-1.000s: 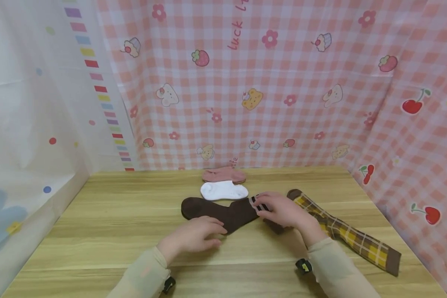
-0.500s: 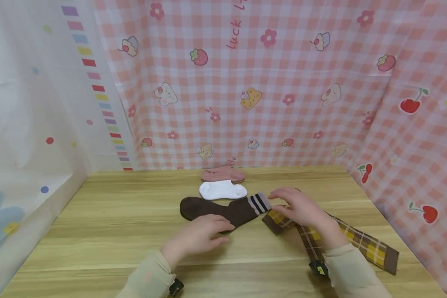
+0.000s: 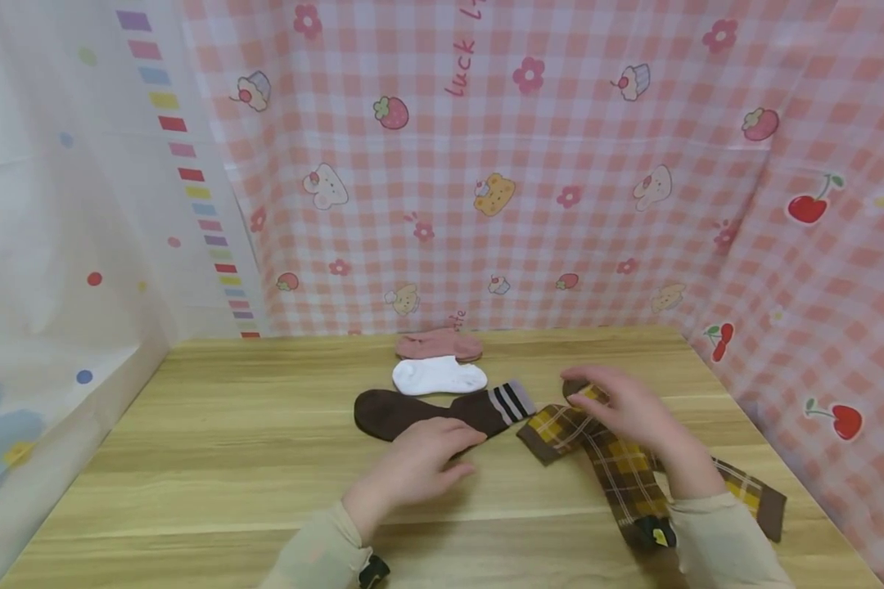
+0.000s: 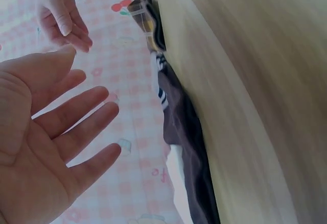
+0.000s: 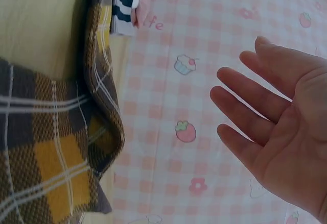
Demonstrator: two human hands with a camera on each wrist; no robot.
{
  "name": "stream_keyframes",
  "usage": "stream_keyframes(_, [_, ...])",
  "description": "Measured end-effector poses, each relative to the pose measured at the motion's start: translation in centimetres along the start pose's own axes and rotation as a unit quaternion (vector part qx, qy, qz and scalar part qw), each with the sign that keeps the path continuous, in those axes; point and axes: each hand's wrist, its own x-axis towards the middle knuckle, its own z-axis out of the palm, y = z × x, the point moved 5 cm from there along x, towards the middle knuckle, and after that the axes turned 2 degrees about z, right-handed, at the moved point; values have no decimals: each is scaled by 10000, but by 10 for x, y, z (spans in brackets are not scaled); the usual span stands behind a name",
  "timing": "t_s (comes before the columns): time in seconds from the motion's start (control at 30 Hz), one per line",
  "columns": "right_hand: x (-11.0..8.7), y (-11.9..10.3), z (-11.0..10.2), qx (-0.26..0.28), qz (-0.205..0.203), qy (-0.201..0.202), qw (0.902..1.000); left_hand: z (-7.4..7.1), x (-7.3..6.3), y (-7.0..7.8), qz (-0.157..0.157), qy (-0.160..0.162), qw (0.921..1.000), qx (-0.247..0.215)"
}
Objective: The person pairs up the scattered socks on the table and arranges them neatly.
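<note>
A dark brown sock (image 3: pixel 386 413) with a grey cuff and black stripes lies flat in mid-table. My left hand (image 3: pixel 421 462) hovers over its near side, fingers spread and holding nothing in the left wrist view. To the right lie brown-and-yellow plaid socks (image 3: pixel 619 470), crossing one another, with one short end pointing toward the striped cuff. My right hand (image 3: pixel 629 409) is above them and hides part of them. In the right wrist view its fingers (image 5: pixel 250 91) are loosely extended, apart from the plaid fabric (image 5: pixel 56 152).
A white sock (image 3: pixel 439 376) lies just behind the brown one, and a pink sock (image 3: pixel 438 344) behind that, near the back edge. Pink checked cloth (image 3: pixel 412 164) hangs behind and right of the wooden table (image 3: pixel 228 442); a white sheet (image 3: pixel 44 245) hangs at left.
My right hand has moved right, off the brown sock's striped cuff to above the plaid socks. A plaid end now shows beside that cuff. My left hand has shifted slightly right.
</note>
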Motion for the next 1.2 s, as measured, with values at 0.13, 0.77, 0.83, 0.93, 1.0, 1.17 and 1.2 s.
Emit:
stream_keyframes(0.13, [-4,-1,-7,-8,-121,219,9997,2,6,5,-17,169,9998,132])
stream_keyframes(0.77, [-15,-10,1,-485,-691,-109,9964,7,18,28,-214,948,9950,221])
stream_keyframes(0.83, [-16,-11,5,-527,-700,-234,9959,7,18,29,-210,1013,9943,276])
stream_keyframes(0.93, [-16,-12,11,-645,-814,-354,9940,9,17,33,-223,1059,9934,373])
stream_keyframes(1.0, [-16,-12,14,-691,-879,-454,9927,10,17,35,-242,1045,9934,404])
stream_keyframes(1.17, [-16,-10,22,-721,-860,-913,9895,17,18,44,-345,824,9950,442])
stream_keyframes(1.2, [-16,-9,24,-739,-846,-1005,9886,19,18,46,-346,774,9954,453])
